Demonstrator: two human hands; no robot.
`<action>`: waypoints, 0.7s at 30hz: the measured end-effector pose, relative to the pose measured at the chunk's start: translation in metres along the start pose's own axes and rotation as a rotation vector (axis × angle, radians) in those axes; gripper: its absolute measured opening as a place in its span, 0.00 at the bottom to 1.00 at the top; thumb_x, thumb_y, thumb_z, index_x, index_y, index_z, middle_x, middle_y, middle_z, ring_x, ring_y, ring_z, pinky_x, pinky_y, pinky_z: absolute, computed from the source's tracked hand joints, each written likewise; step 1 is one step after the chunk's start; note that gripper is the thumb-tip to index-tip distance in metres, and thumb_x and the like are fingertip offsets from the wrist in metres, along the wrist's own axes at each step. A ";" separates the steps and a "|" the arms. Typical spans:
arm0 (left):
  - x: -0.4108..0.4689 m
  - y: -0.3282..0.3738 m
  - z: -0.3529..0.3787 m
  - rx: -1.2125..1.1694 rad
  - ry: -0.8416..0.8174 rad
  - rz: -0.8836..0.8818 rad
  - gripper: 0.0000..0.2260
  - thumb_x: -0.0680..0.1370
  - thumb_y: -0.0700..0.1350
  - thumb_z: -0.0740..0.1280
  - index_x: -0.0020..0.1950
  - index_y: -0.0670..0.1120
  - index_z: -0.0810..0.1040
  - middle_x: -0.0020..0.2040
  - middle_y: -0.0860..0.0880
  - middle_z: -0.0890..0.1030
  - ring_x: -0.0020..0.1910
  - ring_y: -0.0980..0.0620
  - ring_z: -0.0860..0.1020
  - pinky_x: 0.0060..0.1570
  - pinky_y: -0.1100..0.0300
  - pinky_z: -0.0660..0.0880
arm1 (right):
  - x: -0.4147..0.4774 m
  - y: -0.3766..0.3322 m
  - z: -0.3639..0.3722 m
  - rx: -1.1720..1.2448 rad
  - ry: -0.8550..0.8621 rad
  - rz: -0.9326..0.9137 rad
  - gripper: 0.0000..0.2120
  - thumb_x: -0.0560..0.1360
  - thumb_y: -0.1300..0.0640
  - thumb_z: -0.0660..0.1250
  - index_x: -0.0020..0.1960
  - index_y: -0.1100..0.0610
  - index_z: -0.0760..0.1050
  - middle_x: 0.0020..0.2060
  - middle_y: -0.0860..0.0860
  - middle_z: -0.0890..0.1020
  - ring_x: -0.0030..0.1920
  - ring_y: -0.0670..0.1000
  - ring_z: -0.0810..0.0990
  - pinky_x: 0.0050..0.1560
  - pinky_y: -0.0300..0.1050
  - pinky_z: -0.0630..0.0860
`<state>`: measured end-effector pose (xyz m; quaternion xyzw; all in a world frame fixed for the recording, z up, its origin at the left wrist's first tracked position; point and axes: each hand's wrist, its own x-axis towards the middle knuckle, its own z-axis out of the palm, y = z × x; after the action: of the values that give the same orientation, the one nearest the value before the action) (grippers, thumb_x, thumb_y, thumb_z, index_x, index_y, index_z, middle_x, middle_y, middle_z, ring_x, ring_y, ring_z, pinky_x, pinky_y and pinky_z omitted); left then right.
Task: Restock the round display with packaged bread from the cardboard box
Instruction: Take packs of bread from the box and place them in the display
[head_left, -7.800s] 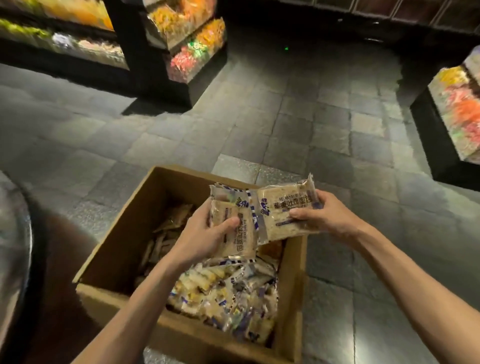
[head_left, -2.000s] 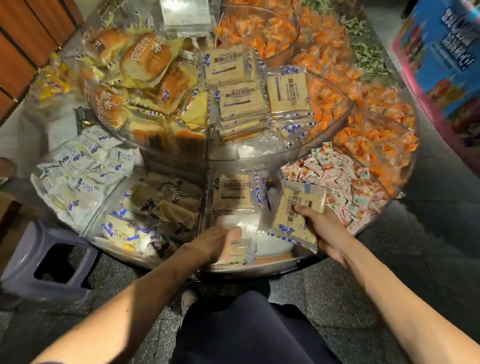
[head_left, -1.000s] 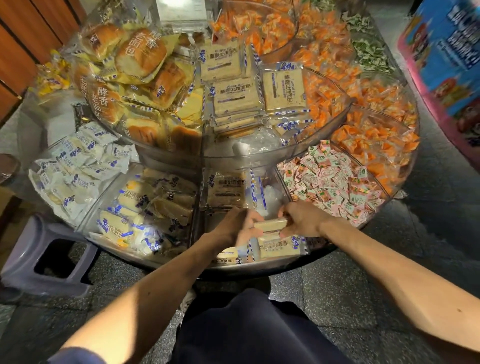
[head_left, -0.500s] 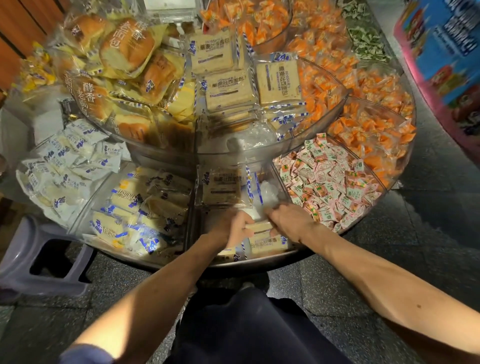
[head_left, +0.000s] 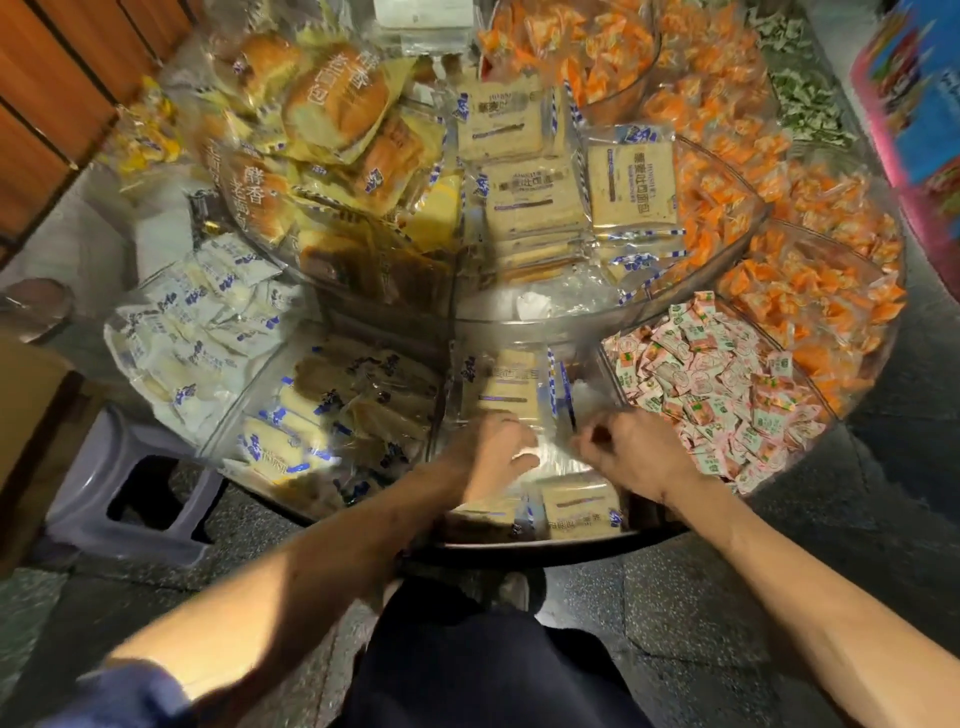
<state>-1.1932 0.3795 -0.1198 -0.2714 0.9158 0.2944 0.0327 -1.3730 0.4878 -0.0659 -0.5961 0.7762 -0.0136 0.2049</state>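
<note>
Both hands are inside the front centre compartment of the round display (head_left: 644, 538), lower tier.
Left hand (head_left: 491, 449): grip spread, fingers lying fairly flat on clear wrap in the middle of the compartment.
Right hand (head_left: 631, 452): fingers curled, just beside the left hand. Blurred, so can't tell if the grip pinches anything.
Bread: one flat pack (head_left: 579, 506) lies at the compartment's front, just under the hands by the rim. Another pack (head_left: 506, 384) stands at the back of the same compartment, just beyond the left hand's fingers. More of the same packs (head_left: 524, 176) are stacked in the upper tier straight above.
Box (head_left: 31, 415): only a brown cardboard side shows at the far left edge, well apart from the hands.
Around: pink candies (head_left: 717, 395) in the compartment to the right, orange candies (head_left: 810, 291) beyond them. Buns (head_left: 332, 98) upper left, white packs (head_left: 197, 322) lower left. Grey stool (head_left: 93, 499) on the floor beside the box.
</note>
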 end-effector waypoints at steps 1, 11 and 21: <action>-0.008 -0.005 -0.022 -0.051 0.043 0.019 0.09 0.78 0.46 0.71 0.54 0.43 0.84 0.51 0.46 0.84 0.48 0.53 0.79 0.51 0.66 0.69 | 0.003 -0.013 -0.009 0.024 0.066 -0.013 0.15 0.81 0.45 0.61 0.48 0.55 0.79 0.36 0.49 0.79 0.29 0.45 0.75 0.35 0.41 0.74; -0.217 -0.254 -0.208 -0.099 0.549 -0.720 0.19 0.72 0.66 0.71 0.55 0.55 0.78 0.48 0.60 0.79 0.49 0.54 0.81 0.46 0.62 0.74 | 0.113 -0.310 -0.017 0.416 0.276 -0.607 0.08 0.68 0.49 0.71 0.42 0.51 0.75 0.33 0.53 0.80 0.35 0.57 0.81 0.38 0.45 0.71; -0.455 -0.517 -0.264 -0.364 0.804 -1.185 0.04 0.79 0.47 0.70 0.45 0.54 0.79 0.46 0.51 0.82 0.50 0.50 0.80 0.44 0.62 0.70 | 0.258 -0.704 0.109 0.191 -0.042 -0.868 0.12 0.79 0.51 0.65 0.58 0.56 0.78 0.56 0.51 0.80 0.58 0.53 0.77 0.59 0.48 0.73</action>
<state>-0.5131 0.0985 -0.0714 -0.8086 0.4935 0.2526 -0.1973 -0.7421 0.0679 -0.0565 -0.8453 0.4449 -0.1580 0.2500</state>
